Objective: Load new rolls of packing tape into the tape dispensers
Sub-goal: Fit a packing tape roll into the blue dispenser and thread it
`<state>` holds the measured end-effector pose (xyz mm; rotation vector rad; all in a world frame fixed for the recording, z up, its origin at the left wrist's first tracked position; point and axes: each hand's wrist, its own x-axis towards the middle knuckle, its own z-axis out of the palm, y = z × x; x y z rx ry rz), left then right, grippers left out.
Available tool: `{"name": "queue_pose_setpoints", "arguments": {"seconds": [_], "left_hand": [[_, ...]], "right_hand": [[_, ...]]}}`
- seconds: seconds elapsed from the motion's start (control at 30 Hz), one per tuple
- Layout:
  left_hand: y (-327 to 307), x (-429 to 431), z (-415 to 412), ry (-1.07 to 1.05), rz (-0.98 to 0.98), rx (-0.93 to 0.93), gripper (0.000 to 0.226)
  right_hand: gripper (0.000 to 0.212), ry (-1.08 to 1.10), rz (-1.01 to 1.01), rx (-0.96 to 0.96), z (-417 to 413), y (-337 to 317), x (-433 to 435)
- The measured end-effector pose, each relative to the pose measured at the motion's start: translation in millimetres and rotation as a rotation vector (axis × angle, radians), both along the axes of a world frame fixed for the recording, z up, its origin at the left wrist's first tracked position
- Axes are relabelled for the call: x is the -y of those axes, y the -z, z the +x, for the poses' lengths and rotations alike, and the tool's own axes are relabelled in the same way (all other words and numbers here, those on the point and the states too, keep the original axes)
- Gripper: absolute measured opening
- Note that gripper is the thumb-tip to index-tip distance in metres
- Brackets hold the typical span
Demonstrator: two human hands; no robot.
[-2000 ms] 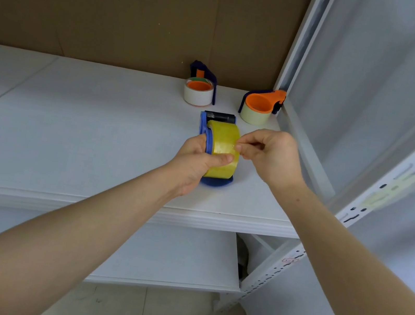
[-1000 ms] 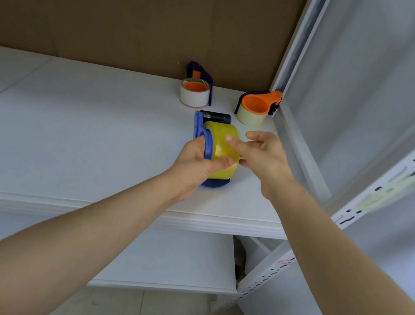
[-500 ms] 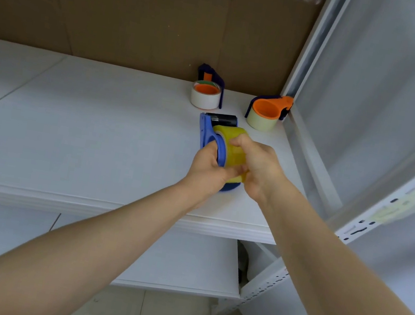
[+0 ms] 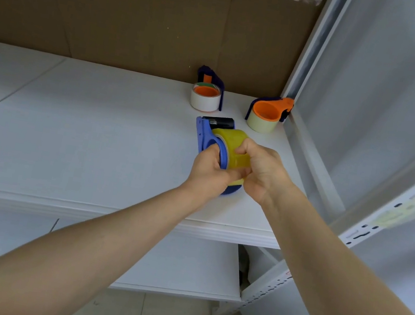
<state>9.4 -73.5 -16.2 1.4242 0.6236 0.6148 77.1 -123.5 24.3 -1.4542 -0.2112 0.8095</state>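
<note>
Two hands hold tight: the left hand (image 4: 208,170) grips the blue dispenser (image 4: 205,136) on the shelf (image 4: 81,136), the right hand (image 4: 261,173) grips the yellow tape roll (image 4: 233,141) in it. Next, I think, the roll needs a push to sit fully on

Grip: left hand (image 4: 209,170) on tape dispenser (image 4: 205,137), right hand (image 4: 261,172) on tape roll (image 4: 233,141) in it, on shelf (image 4: 67,134). Second dispenser (image 4: 207,96) behind grip. Third dispenser (image 4: 267,115) behind, right, beside shelf upright (image 4: 305,63). Cardboard backing (image 4: 143,9) behind all. Lower shelf (image 4: 182,268) below.
</note>
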Motion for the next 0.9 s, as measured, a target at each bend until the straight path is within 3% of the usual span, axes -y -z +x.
{"name": "queue_pose_setpoints", "arguments": {"seconds": [0.3, 0.63, 0.77, 0.9], "left_hand": [[1.2, -1.8, 0.0, -0.005, 0.004, 0.003, 0.043], [1.7, -3.7, 1.5, 0.003, 0.001, -0.011, 0.045], [2.2, -3.4, 5.5, 0.009, 0.033, -0.044, 0.044], [2.0, -5.4, 5.3, 0.01, 0.022, -0.039, 0.042]], "right_hand": [[0.023, -0.019, 0.014, 0.07, -1.6, 1.7, 2.0], [0.013, -0.027, 0.066, -0.011, 2.2, 4.2, 4.5], [0.04, -0.025, 0.066, -0.089, 5.5, 4.1, 6.3], [0.02, -0.025, 0.052, -0.023, 4.2, 2.4, 4.7]]}}
